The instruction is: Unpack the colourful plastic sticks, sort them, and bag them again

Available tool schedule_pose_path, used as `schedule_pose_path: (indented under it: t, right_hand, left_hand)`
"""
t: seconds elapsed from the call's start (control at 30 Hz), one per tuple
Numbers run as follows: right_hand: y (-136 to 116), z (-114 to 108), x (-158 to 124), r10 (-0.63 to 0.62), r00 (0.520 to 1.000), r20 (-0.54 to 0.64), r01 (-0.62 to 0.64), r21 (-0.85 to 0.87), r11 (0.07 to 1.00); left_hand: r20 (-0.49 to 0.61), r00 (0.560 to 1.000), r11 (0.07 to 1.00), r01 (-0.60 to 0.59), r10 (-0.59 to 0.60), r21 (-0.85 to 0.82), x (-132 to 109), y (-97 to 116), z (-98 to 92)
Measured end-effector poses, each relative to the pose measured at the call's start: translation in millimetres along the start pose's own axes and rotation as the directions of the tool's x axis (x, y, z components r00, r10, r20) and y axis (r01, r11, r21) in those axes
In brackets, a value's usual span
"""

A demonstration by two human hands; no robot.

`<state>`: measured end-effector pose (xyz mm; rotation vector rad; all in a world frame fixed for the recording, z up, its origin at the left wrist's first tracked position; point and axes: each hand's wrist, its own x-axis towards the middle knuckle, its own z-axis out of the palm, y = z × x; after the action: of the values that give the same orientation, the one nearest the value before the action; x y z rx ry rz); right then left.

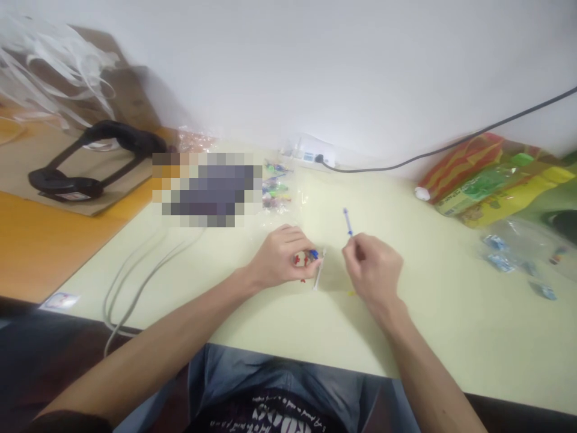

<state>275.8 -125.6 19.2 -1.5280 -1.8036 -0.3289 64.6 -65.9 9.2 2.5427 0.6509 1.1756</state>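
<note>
Keep the blue stick (347,221) pinched by its near end in the right hand (373,263), leaving the far end free; steady the blue piece (314,255), pinched in the left hand (283,255), near the white stick (319,273), without squeezing hard.

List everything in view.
Rod: one, blue, right hand
Piece: one, blue, left hand
Stick: one, white, centre
Bits: several, red, centre
Bagged parts: several, multicoloured, back
Power strip: one, white, back
Cable: one, black, back right
Packaging: several, multicoloured, right
Packets: several, blue, right
Padded frame: one, black, left
Straps: several, white, left
Cardboard: several, brown, left
Cord: count unclear, white, left
Pixelated patch: one, dark, left
Label: one, white, left
Tabletops: two, yellow/orange, centre/left
Clothing: two, black/blue, bottom
Hands: two, bare, centre
</note>
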Motion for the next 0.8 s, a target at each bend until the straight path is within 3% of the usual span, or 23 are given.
schedule_pose_path:
  t: [0.1,0.2,0.3,0.5,0.67,0.8]
  right_hand:
    - [23.0,-8.3,1.6,0.104,0.995,-0.009,-0.104,-0.044,0.994]
    - [30.4,-14.9,-8.4,0.055,0.994,0.091,-0.049,-0.065,0.997]
    - [21.5,-15.7,-25.4,0.043,0.986,0.161,-0.019,-0.147,0.989]
    - [-1.3,-6.6,-46.4,0.079,0.969,0.236,-0.023,-0.23,0.973]
    - [-12.4,-2.8,-47.1,0.097,0.95,0.295,-0.024,-0.241,0.97]
    - [-6.4,-12.7,-43.0,0.08,0.939,0.333,-0.044,-0.113,0.993]
  left_hand:
    - [-0.032,0.999,1.0,0.021,-0.02,0.002,2.1,-0.9,-4.5]
    - [-0.011,0.998,0.998,0.062,-0.061,0.015,10.8,1.3,-6.5]
    - [0.124,0.992,0.998,0.019,-0.025,0.055,22.4,7.9,-1.7]
    - [0.38,0.925,0.97,-0.072,-0.023,0.234,32.2,19.3,23.2]
    - [0.397,0.916,0.947,-0.072,-0.062,0.313,25.0,18.1,32.0]
    - [0.396,0.914,0.952,-0.039,-0.088,0.304,18.2,14.2,26.9]
